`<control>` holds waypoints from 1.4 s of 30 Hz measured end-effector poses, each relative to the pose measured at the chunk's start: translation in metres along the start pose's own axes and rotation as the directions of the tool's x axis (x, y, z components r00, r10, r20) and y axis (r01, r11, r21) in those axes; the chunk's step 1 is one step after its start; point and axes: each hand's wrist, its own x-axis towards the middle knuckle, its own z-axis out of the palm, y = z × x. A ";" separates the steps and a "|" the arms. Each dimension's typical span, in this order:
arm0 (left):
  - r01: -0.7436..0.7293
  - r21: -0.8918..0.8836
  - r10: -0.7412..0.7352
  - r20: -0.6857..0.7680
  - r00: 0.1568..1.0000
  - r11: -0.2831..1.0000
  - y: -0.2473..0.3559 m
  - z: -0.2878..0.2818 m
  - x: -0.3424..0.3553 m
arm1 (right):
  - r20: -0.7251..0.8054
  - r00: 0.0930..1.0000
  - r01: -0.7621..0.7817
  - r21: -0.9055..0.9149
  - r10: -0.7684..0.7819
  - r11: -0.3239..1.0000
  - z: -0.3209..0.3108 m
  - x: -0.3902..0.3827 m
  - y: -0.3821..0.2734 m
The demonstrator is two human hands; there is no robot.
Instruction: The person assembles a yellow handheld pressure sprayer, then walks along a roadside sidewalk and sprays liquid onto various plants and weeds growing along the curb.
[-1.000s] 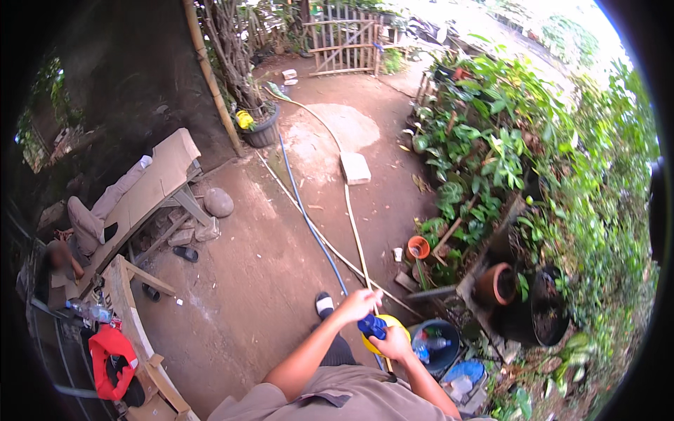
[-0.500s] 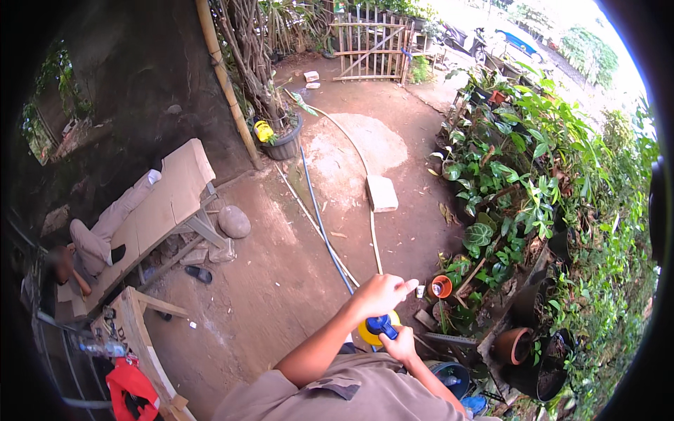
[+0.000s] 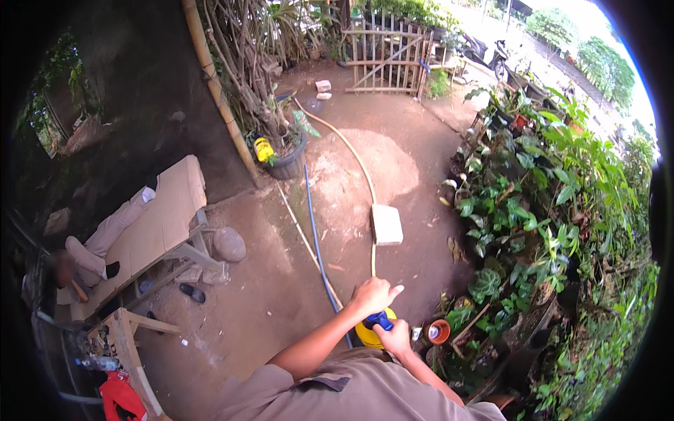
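Note:
A yellow pump sprayer (image 3: 367,337) with a blue head stands up close in front of my body. My right hand (image 3: 396,336) is wrapped round its blue handle (image 3: 380,321). Just above the head, my left hand (image 3: 374,297) is closed over the top, its thumb pointing out to the right. The part under my left palm is hidden. Below the hands, my body hides the lower sprayer.
A pale hose (image 3: 360,160) passes under a white block (image 3: 387,224); a blue hose (image 3: 314,217) lies left of it. Someone reclines on a cardboard-topped bench (image 3: 158,210) at left. Potted plants (image 3: 519,238) line the right, near an orange pot (image 3: 439,331). A bamboo gate (image 3: 386,59) stands far ahead.
My view has shifted, so the ground and block sit lower in it. Both hands stay on the sprayer, the left one slightly closer to its blue head.

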 end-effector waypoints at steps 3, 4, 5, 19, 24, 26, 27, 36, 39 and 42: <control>0.034 0.069 -0.034 -0.002 0.999 0.997 0.026 -0.047 0.052 | 0.100 0.995 -0.023 -0.020 0.025 1.000 -0.025 0.063 -0.014; 0.051 0.087 -0.053 0.021 0.998 0.995 0.045 -0.073 0.065 | 0.096 0.995 -0.022 0.003 0.022 1.000 -0.033 0.079 -0.022; 0.062 0.097 -0.065 0.031 0.997 0.993 0.062 -0.099 0.084 | 0.086 0.996 -0.010 0.015 0.009 1.000 -0.046 0.097 -0.031; -0.145 -0.245 0.195 0.193 0.962 0.959 0.115 -0.175 0.290 | -0.214 0.976 -0.027 0.068 0.041 0.997 -0.112 0.270 -0.032; -0.125 -0.161 0.155 0.194 0.969 0.979 0.066 -0.102 0.392 | -0.336 0.940 -0.044 0.063 0.063 0.997 -0.121 0.339 -0.060; -0.164 -0.198 0.177 0.054 0.983 0.966 0.061 -0.097 0.431 | -0.397 0.909 -0.117 0.054 0.129 0.992 -0.125 0.378 -0.075; -0.201 -0.255 0.188 -0.074 0.979 0.946 0.059 -0.096 0.445 | -0.431 0.890 -0.147 0.039 0.149 0.988 -0.119 0.393 -0.065; -0.067 -0.588 0.213 0.182 0.960 0.806 -0.049 -0.108 0.580 | -0.358 0.856 0.143 0.858 0.373 0.494 -0.119 0.547 -0.085; 0.039 -0.651 0.212 0.302 0.929 0.758 -0.075 -0.139 0.627 | -0.485 0.809 0.269 0.808 0.332 0.525 -0.131 0.590 -0.127; 0.087 -0.644 0.226 0.387 0.894 0.760 -0.079 -0.167 0.656 | -0.572 0.765 0.385 0.775 0.297 0.502 -0.151 0.635 -0.149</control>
